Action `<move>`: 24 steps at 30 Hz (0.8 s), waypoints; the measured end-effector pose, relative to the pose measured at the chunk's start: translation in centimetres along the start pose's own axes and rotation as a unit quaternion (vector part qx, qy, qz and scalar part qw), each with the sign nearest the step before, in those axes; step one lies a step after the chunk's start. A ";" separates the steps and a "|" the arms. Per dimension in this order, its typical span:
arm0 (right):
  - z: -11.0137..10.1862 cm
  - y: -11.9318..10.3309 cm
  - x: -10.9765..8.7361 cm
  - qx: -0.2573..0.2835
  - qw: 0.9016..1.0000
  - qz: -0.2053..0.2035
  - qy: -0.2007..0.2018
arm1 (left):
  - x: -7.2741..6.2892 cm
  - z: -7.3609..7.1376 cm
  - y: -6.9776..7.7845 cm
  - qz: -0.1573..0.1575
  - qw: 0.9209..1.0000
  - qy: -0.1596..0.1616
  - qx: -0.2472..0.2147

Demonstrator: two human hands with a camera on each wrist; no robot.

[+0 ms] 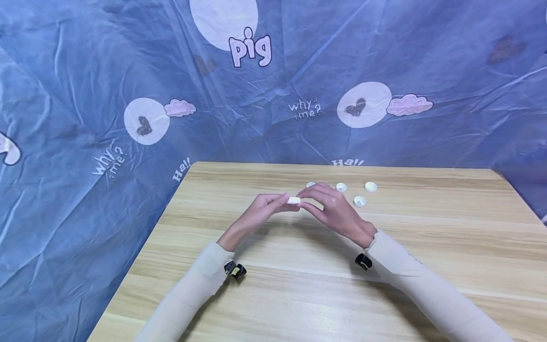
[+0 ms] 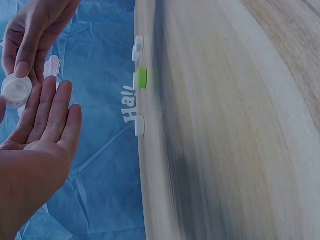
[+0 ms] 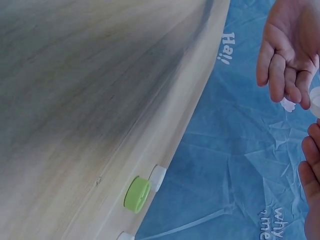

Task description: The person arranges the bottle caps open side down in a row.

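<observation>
A small white bottle cap [image 1: 293,200] is held up above the table between both hands. My left hand [image 1: 267,205] is palm up, its thumb pressing the cap from above and its fingers beneath. From the right, my right hand [image 1: 331,204] pinches the cap's edge between thumb and fingers. Faint print shows on the side of this cap [image 2: 16,91] in the left wrist view, where the left fingers extend past it. At the right wrist view's edge only part of the cap [image 3: 315,102] shows.
Several caps lie behind the right hand on the wooden table [image 1: 256,304], among them a white cap [image 1: 370,186] and a nearer cap [image 1: 359,201]. One cap is green [image 3: 137,194] on its side. A blue printed cloth [image 1: 273,133] hangs along the table's back edge.
</observation>
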State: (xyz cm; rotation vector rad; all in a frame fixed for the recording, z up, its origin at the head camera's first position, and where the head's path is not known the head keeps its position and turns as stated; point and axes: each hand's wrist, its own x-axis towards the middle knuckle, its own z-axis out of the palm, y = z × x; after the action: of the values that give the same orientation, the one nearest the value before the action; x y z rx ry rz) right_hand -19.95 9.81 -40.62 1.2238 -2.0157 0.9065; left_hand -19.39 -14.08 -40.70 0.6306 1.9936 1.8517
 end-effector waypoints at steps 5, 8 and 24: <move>0.0 0.0 0.0 -0.001 1.000 0.002 -0.002 | 0.0 0.0 -0.1 -0.001 1.000 0.005 -0.001; 0.1 0.0 0.0 -0.001 1.000 0.004 -0.002 | 0.1 0.0 -0.2 0.001 1.000 0.010 0.002; 0.0 -0.1 -0.2 -0.006 0.999 0.033 -0.010 | -0.1 0.3 0.0 -0.003 0.998 0.041 0.043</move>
State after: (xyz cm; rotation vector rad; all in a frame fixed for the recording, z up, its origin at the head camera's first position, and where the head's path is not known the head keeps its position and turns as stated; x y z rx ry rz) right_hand -19.82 9.89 -40.72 1.1691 -2.0856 0.9158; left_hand -19.13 -13.89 -40.73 0.5798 2.1345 1.8254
